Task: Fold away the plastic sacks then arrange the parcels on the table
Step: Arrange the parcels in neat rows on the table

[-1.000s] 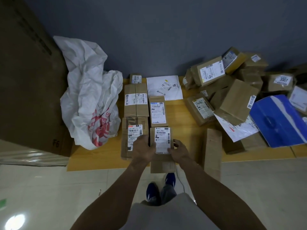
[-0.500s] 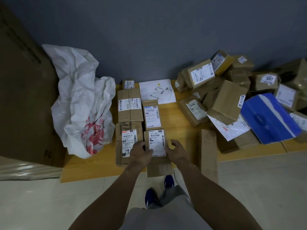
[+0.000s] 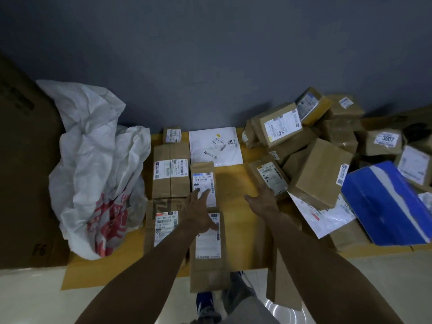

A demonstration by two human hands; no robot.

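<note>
Head camera: parcels are lying label-up in two tidy columns at the left-centre of a yellow table (image 3: 231,181), the near parcel (image 3: 205,260) overhanging the front edge. A person's left hand (image 3: 198,213) is stretching out flat above it, fingers straight and slightly spread, fingertips lying over the white label of the narrow parcel (image 3: 203,178) just behind; whether they are pressing down cannot be told. The right hand (image 3: 261,199) is reaching forward, holding nothing, fingers straight and thumb out. Its fingertips are at the near corner of a labelled parcel (image 3: 268,176) at the foot of a loose heap of parcels (image 3: 320,164), which is crowding the table's right side. A blue package (image 3: 383,206) is resting on that heap's near edge. A white envelope (image 3: 215,146) is lying flat at the back of the table against the grey wall. At the table's left end, a white plastic sack (image 3: 98,174) with red print is slumping, crumpled and unfolded, against a large cardboard box (image 3: 23,183). A plain brown parcel (image 3: 285,288) is hanging over the front edge beside the right forearm.
</note>
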